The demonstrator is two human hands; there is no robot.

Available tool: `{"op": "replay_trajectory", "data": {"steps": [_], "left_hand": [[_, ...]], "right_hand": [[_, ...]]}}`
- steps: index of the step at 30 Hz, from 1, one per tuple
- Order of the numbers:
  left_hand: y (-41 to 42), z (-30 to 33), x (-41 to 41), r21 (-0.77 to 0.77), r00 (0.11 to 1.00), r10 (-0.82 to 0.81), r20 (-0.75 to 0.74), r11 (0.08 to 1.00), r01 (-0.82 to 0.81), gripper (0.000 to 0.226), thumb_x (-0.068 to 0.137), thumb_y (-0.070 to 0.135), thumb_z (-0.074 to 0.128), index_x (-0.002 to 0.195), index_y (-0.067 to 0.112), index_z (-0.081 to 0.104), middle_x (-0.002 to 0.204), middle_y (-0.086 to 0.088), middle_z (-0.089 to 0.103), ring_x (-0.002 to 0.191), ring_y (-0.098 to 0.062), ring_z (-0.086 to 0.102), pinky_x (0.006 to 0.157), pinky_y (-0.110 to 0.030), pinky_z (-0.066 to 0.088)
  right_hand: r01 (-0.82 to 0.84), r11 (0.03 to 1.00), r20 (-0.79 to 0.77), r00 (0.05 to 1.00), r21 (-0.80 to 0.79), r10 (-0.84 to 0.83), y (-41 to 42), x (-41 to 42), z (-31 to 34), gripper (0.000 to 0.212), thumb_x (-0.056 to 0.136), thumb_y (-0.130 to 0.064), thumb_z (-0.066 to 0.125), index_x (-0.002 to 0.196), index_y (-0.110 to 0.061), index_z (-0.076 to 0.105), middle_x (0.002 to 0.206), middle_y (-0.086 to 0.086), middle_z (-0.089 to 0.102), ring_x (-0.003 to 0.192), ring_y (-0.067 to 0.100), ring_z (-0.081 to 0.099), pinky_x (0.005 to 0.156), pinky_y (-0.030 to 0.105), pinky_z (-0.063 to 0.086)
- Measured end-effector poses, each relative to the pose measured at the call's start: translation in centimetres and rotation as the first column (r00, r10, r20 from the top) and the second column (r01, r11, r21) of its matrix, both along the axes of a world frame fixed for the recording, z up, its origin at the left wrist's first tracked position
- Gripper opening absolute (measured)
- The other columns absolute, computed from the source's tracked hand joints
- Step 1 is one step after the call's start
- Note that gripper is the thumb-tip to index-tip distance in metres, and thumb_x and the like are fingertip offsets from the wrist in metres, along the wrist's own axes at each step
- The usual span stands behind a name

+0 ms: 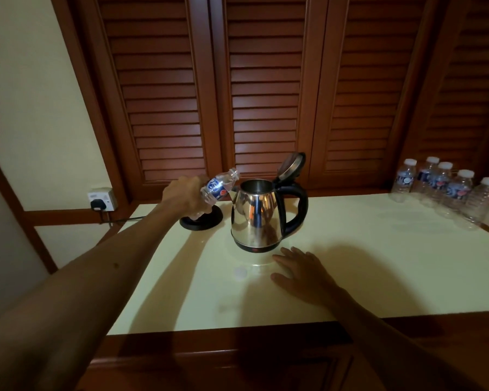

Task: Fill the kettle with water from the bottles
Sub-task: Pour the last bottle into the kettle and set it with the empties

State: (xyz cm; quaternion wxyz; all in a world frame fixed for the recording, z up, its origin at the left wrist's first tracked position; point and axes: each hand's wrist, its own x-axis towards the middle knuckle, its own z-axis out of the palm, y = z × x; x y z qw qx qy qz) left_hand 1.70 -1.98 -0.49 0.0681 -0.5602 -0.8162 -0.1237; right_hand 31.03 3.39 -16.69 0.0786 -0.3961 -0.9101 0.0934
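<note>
Landmark: steel kettle point(257, 218), upright on the pale worktop point(350, 277), lid point(292, 164) flipped up at the back, mouth uncovered, black handle point(297, 210) pointing right.

Nearest the camera: right hand point(302, 268) lies palm down on the worktop just in front of the kettle and a bit to its right. Its fingers point(287, 253) are straight and spread, holding nothing, tips close to the kettle's base but not touching it. A small white bottle cap point(240, 272) sits on the worktop in front of the kettle, left of that hand.

Left of the kettle: left hand point(185, 197) raised above the worktop, fingers curled round the lower body of a small clear bottle point(219, 187) with a blue label. Bottle is uncapped and tilted, neck pointing up and right toward the kettle's rim, open mouth just left of the rim and slightly above it. Cannot tell how much water is in it.

Behind and under that hand, left of the kettle: black kettle base point(202, 220) on the worktop, its cord running left to a wall socket point(102, 199).

Far right of the kettle, well apart: five capped bottles point(446, 190) clustered at the back edge of the worktop.

Behind the kettle: brown louvred doors point(266, 88).
</note>
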Motion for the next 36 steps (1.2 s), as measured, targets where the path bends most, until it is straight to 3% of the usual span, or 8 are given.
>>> {"op": "replay_trajectory", "data": {"steps": [7, 12, 21, 36], "left_hand": [[0.4, 1.0, 1.4, -0.075, 0.986, -0.007, -0.167, 0.997, -0.006, 0.060, 0.074, 0.037, 0.081, 0.127, 0.023, 0.057, 0.083, 0.000, 0.056, 0.079, -0.020, 0.059, 0.062, -0.030, 0.050], [0.6, 1.4, 1.1, -0.075, 0.973, -0.028, -0.228, 0.997, 0.011, 0.066, 0.076, 0.037, 0.081, 0.134, 0.025, 0.053, 0.092, 0.000, 0.058, 0.083, -0.017, 0.054, 0.061, -0.030, 0.042], [0.8, 1.7, 1.0, -0.069, 0.963, -0.038, -0.268, 0.997, 0.020, 0.070, 0.077, 0.036, 0.081, 0.139, 0.026, 0.051, 0.110, -0.005, 0.066, 0.089, -0.019, 0.055, 0.066, -0.032, 0.044], [0.8, 1.9, 0.8, -0.028, 0.953, -0.067, -0.294, 0.998, 0.062, 0.058, 0.075, 0.038, 0.081, 0.126, 0.026, 0.057, 0.098, -0.002, 0.062, 0.086, -0.020, 0.057, 0.061, -0.032, 0.043]], "right_hand": [[0.017, 1.000, -0.015, 1.000, -0.005, -0.017, 0.1, -0.1, -0.3, 0.064, 0.091, -0.065, 0.034, 0.147, -0.035, 0.032, 0.160, -0.007, 0.020, 0.147, 0.016, 0.012, 0.120, 0.043, 0.008], [0.023, 1.000, -0.024, 0.999, 0.000, -0.023, 0.0, -0.2, -0.1, 0.062, 0.092, -0.063, 0.035, 0.147, -0.035, 0.033, 0.159, -0.008, 0.021, 0.147, 0.015, 0.013, 0.119, 0.043, 0.007], [0.014, 1.000, -0.039, 0.999, 0.005, -0.014, 0.2, -0.1, -0.3, 0.064, 0.090, -0.065, 0.034, 0.146, -0.034, 0.034, 0.159, -0.007, 0.023, 0.147, 0.015, 0.014, 0.119, 0.045, 0.011], [0.014, 1.000, -0.047, 0.999, 0.001, -0.014, -0.3, 0.0, 0.3, 0.061, 0.092, -0.062, 0.037, 0.147, -0.033, 0.035, 0.159, -0.006, 0.024, 0.147, 0.015, 0.015, 0.118, 0.042, 0.009]]}}
